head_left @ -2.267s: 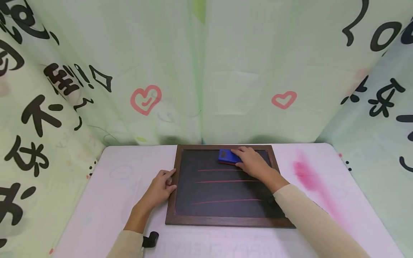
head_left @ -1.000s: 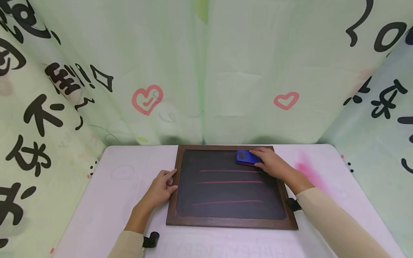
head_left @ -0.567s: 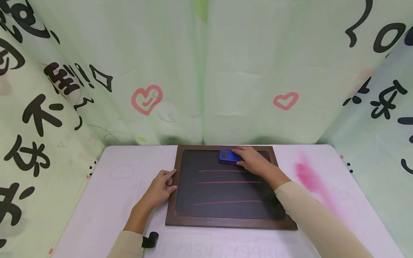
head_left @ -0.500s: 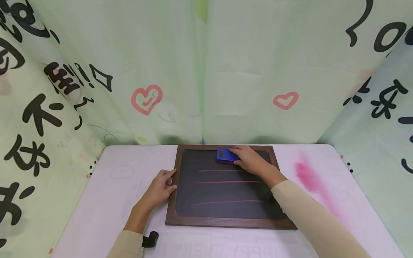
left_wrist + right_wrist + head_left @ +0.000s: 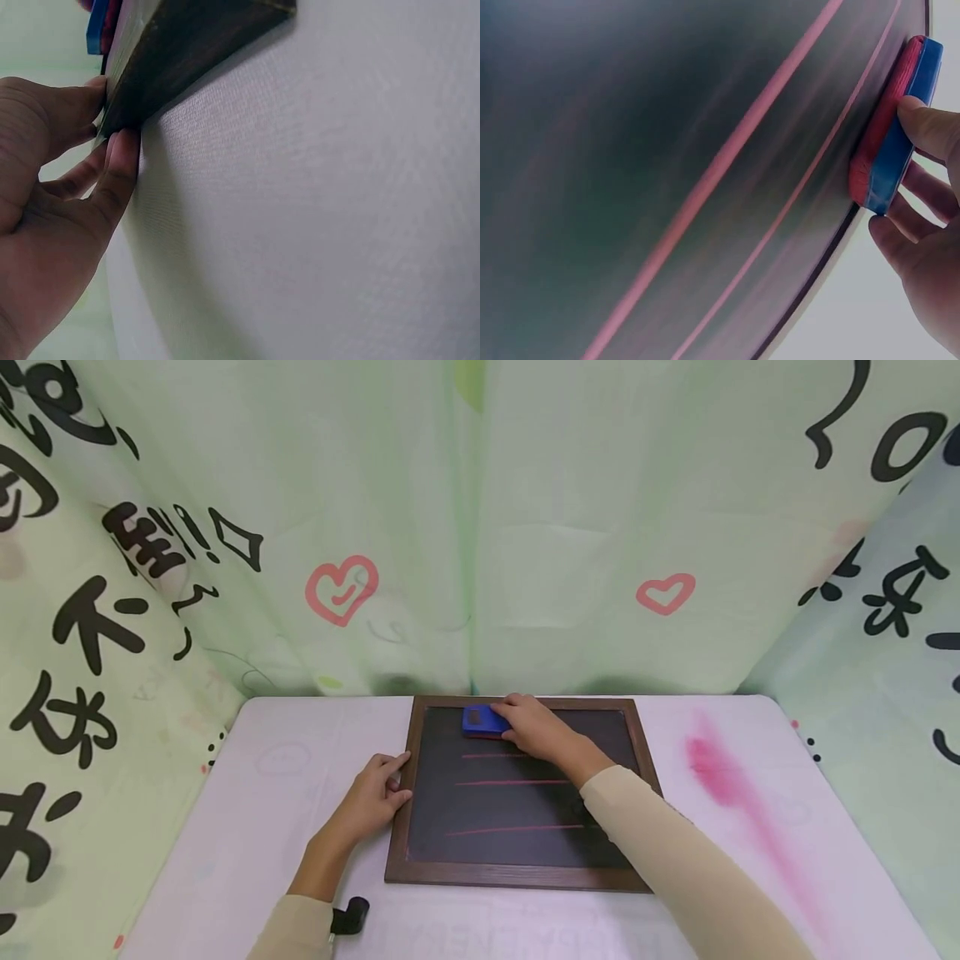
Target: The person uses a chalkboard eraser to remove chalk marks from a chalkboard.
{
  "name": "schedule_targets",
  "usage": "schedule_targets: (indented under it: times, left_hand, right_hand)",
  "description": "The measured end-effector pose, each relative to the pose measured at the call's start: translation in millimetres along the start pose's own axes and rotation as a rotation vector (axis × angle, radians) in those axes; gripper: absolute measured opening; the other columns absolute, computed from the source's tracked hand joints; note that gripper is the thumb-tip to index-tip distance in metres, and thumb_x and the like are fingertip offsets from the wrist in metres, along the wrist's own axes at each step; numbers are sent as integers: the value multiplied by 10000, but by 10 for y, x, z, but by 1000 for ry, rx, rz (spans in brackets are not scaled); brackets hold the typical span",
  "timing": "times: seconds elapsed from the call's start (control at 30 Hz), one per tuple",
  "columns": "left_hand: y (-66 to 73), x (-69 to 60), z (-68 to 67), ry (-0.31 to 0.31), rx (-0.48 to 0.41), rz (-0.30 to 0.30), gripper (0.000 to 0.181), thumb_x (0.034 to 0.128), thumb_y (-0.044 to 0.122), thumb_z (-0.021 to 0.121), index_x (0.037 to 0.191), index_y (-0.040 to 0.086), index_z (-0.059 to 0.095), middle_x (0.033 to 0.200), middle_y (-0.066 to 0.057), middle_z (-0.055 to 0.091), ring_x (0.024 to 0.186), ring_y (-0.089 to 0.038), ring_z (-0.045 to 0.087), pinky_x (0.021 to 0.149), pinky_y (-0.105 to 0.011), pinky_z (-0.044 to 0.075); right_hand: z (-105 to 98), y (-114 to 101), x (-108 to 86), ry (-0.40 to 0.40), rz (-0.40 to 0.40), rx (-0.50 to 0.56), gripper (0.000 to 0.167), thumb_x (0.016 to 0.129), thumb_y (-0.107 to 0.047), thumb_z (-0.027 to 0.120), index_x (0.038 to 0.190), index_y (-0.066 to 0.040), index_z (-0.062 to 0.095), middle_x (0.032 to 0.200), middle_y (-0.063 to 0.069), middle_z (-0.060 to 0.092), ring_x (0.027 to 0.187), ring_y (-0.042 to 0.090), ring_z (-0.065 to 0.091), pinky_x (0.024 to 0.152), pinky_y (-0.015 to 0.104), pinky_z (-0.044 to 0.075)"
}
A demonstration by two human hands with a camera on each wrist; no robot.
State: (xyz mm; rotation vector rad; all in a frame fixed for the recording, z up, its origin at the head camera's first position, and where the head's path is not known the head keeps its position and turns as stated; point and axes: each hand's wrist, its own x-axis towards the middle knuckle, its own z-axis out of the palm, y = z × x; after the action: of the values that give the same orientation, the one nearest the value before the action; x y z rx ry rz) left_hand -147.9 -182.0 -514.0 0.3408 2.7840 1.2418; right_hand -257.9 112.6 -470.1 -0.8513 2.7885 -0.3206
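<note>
A small blackboard in a brown wooden frame lies on the table, with pink chalk lines across it. My left hand holds the frame's left edge; in the left wrist view its fingertips touch the frame's side. Near the board's far edge, my right hand grips a blue blackboard eraser by its right end. The right wrist view shows the eraser's red felt side against the board and the thumb on its blue body. My right forearm covers the board's lower right corner.
A white table carries the board, with a pink smear to its right. Pale green curtains with hearts and black lettering hang behind and on both sides. A black wrist-worn device sits by the left sleeve.
My right hand slid the eraser right along the board's top, then back left, and it is now near the top left corner. The left hand and the board stay put.
</note>
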Motion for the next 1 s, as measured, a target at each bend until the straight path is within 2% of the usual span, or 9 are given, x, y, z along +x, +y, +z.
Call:
schedule_targets:
  times: [0.23,0.5,0.63,1.0]
  left_hand:
    - [9,-10,-17,-1,-7,-6,626,888,-63,743,1470,-70,513,1191,-196,547,847,-156,526,704,-228,471]
    - [16,-18,8,25,-9,24,609,874,-85,743,1445,-89,530,1169,-203,555,829,-157,541,681,-226,478]
    - [22,-18,16,31,0,30,605,872,-85,746,1439,-90,535,1165,-201,558,825,-158,544,676,-226,477]
    - [21,-20,3,-4,-7,-10,624,893,-66,737,1473,-70,508,1215,-207,543,860,-167,534,699,-232,471]
  right_hand:
    - [64,-247,173,6,-36,-11,548,1019,-163,659,1518,-11,489,1499,199,522,1409,376,480,1179,475,385]
    - [118,-461,212,37,-57,-25,534,1017,-173,665,1506,-24,513,1466,184,543,1357,375,501,1153,458,417]
    - [122,-489,204,29,-36,-39,538,1015,-188,670,1509,-39,515,1470,176,540,1348,366,505,1148,446,424]
    - [114,-422,167,8,1,-24,543,1017,-198,668,1515,-48,511,1457,189,538,1333,377,507,1133,449,437]
